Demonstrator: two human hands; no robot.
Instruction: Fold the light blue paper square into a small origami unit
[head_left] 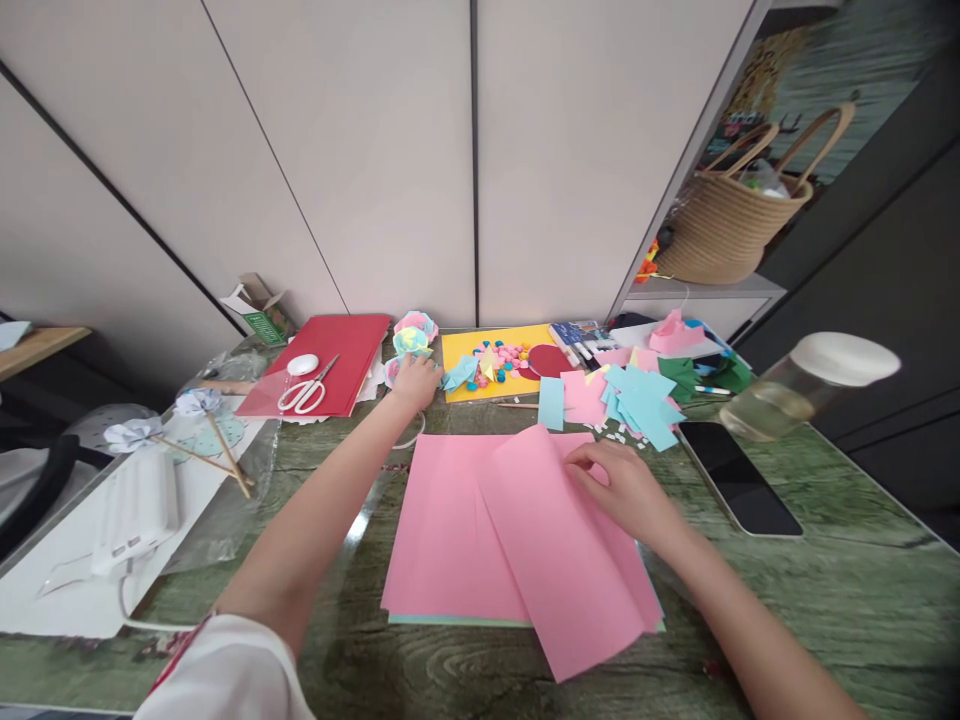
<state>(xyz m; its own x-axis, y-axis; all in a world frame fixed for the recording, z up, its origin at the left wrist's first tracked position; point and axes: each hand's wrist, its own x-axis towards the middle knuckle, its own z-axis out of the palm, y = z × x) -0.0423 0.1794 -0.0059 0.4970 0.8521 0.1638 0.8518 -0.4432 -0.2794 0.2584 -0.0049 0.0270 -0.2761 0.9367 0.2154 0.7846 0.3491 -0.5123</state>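
Note:
A stack of pink paper sheets (450,510) lies on the table in front of me, with a pale green edge showing beneath. Its top sheet (559,560) is turned askew and curls up at the upper end. The thumb and fingers of my right hand (622,485) pinch the right edge of this sheet. Stretched out to the back, my left hand (418,382) touches down among pastel paper flowers (412,340), its fingers slightly apart; their tips are partly hidden. Right of it, a blue folded paper piece (461,373) rests on a yellow sheet (495,345).
Scissors (307,388) lie on a red folder (337,350). Paper scraps (637,400), a phone (739,478) and a tilted-looking water jug (802,390) stand or lie at right. A white power bank (139,505) and paper flowers on sticks (217,440) are at left.

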